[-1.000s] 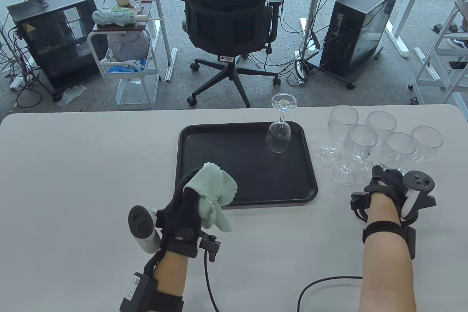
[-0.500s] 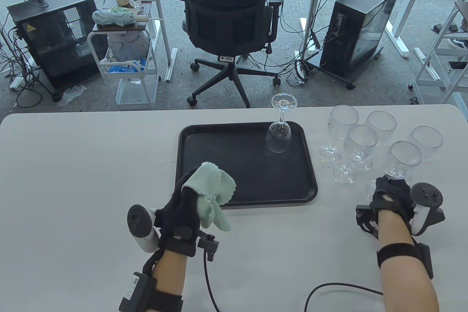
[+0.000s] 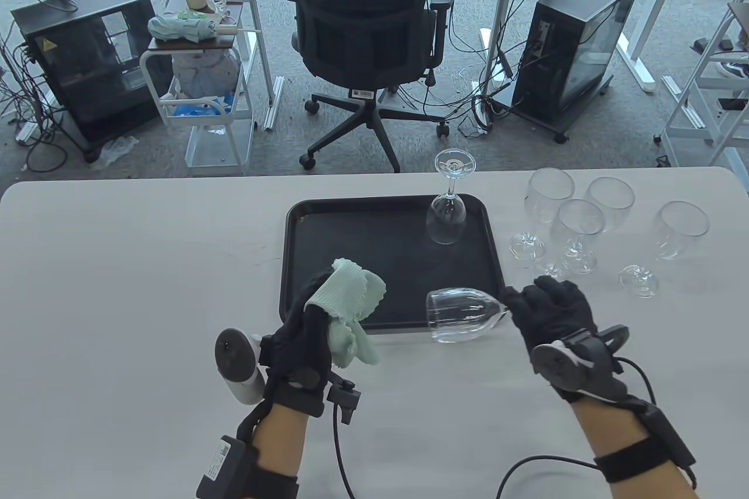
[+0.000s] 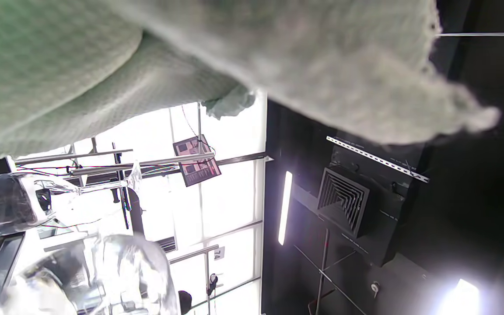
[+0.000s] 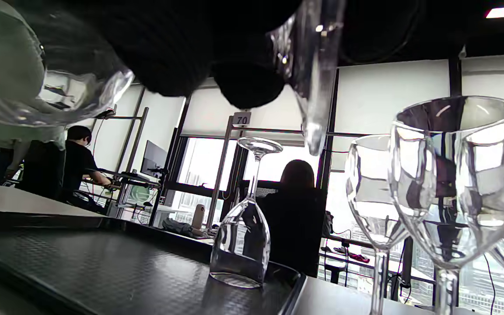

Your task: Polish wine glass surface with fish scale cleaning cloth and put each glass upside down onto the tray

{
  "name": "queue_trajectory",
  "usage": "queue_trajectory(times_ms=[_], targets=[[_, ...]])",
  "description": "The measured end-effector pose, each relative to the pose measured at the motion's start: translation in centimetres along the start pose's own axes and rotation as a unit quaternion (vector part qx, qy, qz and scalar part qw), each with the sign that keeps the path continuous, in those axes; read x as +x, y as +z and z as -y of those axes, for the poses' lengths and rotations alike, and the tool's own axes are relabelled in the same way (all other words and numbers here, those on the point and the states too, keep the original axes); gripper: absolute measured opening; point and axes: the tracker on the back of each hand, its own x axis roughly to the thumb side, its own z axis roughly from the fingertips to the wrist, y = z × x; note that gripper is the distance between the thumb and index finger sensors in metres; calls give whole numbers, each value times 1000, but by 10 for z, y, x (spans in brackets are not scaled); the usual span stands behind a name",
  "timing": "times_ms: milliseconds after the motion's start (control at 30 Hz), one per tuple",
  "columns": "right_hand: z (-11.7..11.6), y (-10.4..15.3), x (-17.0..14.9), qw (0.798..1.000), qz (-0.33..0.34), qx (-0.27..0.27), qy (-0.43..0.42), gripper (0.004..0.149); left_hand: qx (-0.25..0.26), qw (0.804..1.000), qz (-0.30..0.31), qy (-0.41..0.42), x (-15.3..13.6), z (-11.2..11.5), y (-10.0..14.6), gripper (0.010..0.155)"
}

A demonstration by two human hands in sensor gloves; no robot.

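Observation:
My left hand (image 3: 310, 317) grips a pale green cloth (image 3: 351, 303) at the near edge of the black tray (image 3: 363, 236); the cloth (image 4: 147, 65) fills the top of the left wrist view. My right hand (image 3: 526, 303) pinches the stem of a wine glass (image 3: 462, 315) lying on its side in the air. Its bowl points left toward the cloth, a short gap apart. The held glass (image 5: 37, 87) hangs at the top of the right wrist view. One glass (image 3: 447, 218) stands upside down at the tray's far right corner, and this inverted glass (image 5: 243, 245) shows again in the right wrist view.
Several upright wine glasses (image 3: 579, 224) stand on the white table to the right of the tray, the nearest glasses (image 5: 453, 175) close beside my right hand. A black cable (image 3: 526, 461) lies at the near right. An office chair (image 3: 363, 25) stands beyond the far edge.
My right hand lifted one glass out of the group on the right, carried it left and tipped it sideways near the cloth. My left hand shifted slightly right with the cloth.

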Motion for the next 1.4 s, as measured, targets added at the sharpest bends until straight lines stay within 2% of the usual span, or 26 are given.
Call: queue_trajectory(times_ms=[167, 300, 400, 500, 567, 633, 700, 733, 767, 800, 833, 867, 900, 933, 967, 1033, 1067, 1133, 1167, 1200, 1267, 1333, 1367, 1400], targets=[[11, -24, 56, 999, 18, -35, -24, 48, -35, 999, 25, -34, 4, 10, 0, 57], [18, -31, 81, 998, 7, -53, -38, 48, -56, 996, 28, -68, 2, 14, 0, 57], [26, -28, 87, 993, -7, -90, -74, 48, -57, 995, 21, -82, -2, 13, 0, 58], [28, -23, 92, 992, 2, -114, -57, 48, -63, 996, 9, -59, -6, 15, 1, 63], [25, -18, 93, 991, 9, -121, -62, 49, -44, 995, 8, -94, -5, 15, 3, 64], [23, -14, 88, 986, 32, -123, -104, 48, -7, 994, 15, -106, -5, 13, 4, 60], [19, -7, 72, 972, 51, -146, -179, 64, 2, 995, 9, -95, -5, 11, 5, 59], [16, -3, 60, 962, 40, -163, -215, 72, 7, 996, 9, -89, -5, 11, 5, 58], [9, 2, 45, 951, -7, -167, -261, 78, -1, 996, 8, -85, -5, 9, 4, 58], [5, 3, 40, 945, -26, -159, -286, 83, 1, 997, 6, -80, -5, 9, 5, 58], [-6, 5, 28, 923, -62, -127, -359, 88, 2, 998, 2, -69, -6, 9, 4, 58], [-12, 6, 21, 901, -75, -117, -410, 87, -6, 998, -1, -61, -7, 10, 4, 57], [-23, 6, 13, 853, -76, -119, -502, 88, -18, 998, -6, -53, -8, 12, 4, 58], [-27, 3, 13, 827, -62, -107, -548, 86, -16, 998, -10, -52, -8, 15, 5, 57], [-28, 3, 14, 817, -57, -99, -565, 82, -18, 998, -6, -55, -8, 17, 5, 58], [-31, 2, 14, 811, -87, -113, -567, 74, -33, 997, 12, -66, -6, 19, 5, 58], [-33, 0, 14, 805, -86, -91, -581, 74, -31, 997, 24, -70, -3, 21, 6, 59], [-40, 0, 15, 766, -144, -15, -627, 77, -35, 991, 62, -109, 2, 23, 6, 61], [-43, 2, 17, 725, -144, 33, -673, 78, -31, 988, 67, -136, 4, 21, 6, 61], [-43, 2, 17, 723, -134, 32, -677, 79, -31, 988, 65, -138, 3, 20, 6, 60], [-34, 0, 18, 809, -81, -35, -582, 84, -35, 991, 46, -117, -1, 17, 5, 59], [-23, 1, 21, 881, -11, -98, -463, 93, -23, 996, 21, -87, -6, 16, 5, 59], [-18, 3, 22, 906, 25, -127, -403, 95, -28, 998, -2, -64, -10, 15, 5, 58], [-14, 4, 22, 915, 44, -143, -374, 96, -38, 998, -21, -46, -13, 15, 5, 59]])
